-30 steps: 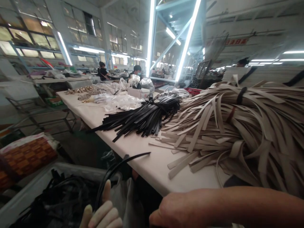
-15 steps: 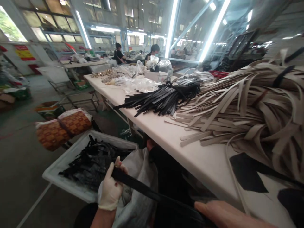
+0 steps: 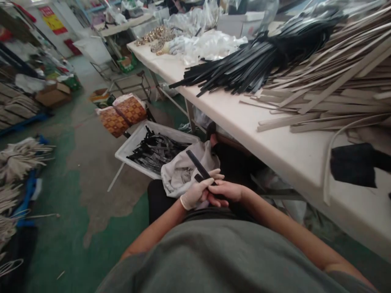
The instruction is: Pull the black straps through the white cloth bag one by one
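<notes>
My left hand [image 3: 197, 192], in a white glove, and my bare right hand [image 3: 227, 190] meet over my lap, both closed around a black strap [image 3: 197, 165]. The strap's free end sticks up and to the left above my fingers. A grey-white cloth or bag [image 3: 180, 171] lies on my knees just behind the hands. On the white table [image 3: 275, 142] to my right lie a bundle of black straps [image 3: 259, 61] and a big heap of beige straps [image 3: 336, 81].
A white tray [image 3: 128, 146] of black strap pieces sits on the floor left of my knees. Two orange checked cushions [image 3: 122, 114] lie beyond it. Beige bundles [image 3: 21, 156] lie on the green floor at the left. Plastic bags and metal fittings [image 3: 152, 38] cover the table's far end.
My view has tipped down from the table to my lap. My hands have come together on the black strap, whose length between them has shrunk.
</notes>
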A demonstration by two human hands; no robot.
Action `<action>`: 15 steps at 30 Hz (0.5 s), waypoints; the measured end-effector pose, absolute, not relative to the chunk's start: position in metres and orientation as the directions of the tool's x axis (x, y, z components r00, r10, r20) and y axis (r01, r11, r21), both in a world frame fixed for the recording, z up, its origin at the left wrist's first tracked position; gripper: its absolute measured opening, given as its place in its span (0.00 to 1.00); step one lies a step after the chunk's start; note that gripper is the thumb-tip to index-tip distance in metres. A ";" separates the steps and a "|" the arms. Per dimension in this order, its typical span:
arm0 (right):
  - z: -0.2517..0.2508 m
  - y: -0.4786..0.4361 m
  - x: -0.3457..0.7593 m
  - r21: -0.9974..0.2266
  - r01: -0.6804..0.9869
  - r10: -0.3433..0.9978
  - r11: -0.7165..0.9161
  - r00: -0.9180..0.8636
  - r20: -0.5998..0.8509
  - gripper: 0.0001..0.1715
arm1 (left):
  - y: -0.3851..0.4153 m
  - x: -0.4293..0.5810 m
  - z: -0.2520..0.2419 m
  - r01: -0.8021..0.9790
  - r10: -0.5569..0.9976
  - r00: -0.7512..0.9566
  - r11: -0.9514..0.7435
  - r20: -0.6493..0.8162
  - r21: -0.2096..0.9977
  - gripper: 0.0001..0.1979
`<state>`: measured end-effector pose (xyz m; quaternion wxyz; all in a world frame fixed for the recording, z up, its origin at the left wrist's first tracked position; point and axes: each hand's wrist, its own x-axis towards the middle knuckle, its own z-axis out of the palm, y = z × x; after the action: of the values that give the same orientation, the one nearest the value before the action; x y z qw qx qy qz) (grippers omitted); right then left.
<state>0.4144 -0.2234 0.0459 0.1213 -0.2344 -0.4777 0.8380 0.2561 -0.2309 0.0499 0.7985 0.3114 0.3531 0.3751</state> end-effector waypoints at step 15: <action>0.039 -0.254 0.417 -0.870 0.125 0.620 -0.478 -0.653 -0.434 0.29 | -0.213 0.191 0.022 -0.227 0.951 0.020 0.305 -0.309 0.925 0.30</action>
<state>0.4169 -0.2541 0.0390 0.1611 -0.3841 -0.4850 0.7689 0.1913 -0.2134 0.0221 0.6220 0.3511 0.5155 0.4735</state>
